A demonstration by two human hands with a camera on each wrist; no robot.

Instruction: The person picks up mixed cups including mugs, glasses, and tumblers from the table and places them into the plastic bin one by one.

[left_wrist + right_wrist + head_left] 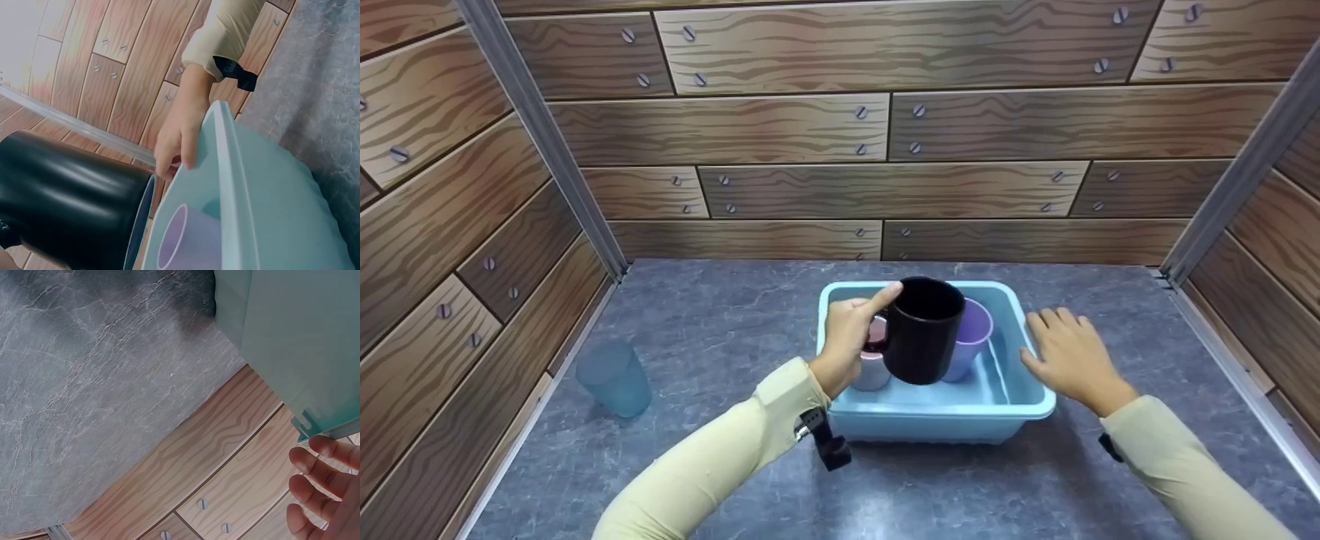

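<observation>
Nearest us, the pale sleeves (712, 442) reach in from the lower left and lower right of the frame, a black strap (829, 442) on the left wrist. And here's the left hand (844, 337), just below centre, closed around the handle of a black mug (922, 345), thumb up towards the rim! What a plain, handsome thing it is: straight-sided, dark inside and out, no pattern to be seen, mouth up, handle on the left, soft streaks of light down its glossy wall in the left wrist view.

It hangs above a light blue tub (937, 411). Over at the tub's right edge, the right hand (1069, 356) holds nothing, fingers loosely bent and a little apart; whether they touch the rim, I can't tell. Inside the tub, partly behind the mug, a pale cup (872, 375) with a pink inside, and a purple cup (976, 322). Out on the left of the frame, a see-through blue cup (615, 379) leans on the grey marbled table (720, 315)... or seems to, from this angle. At the back, across the top, the plank-patterned wall (810, 127).
</observation>
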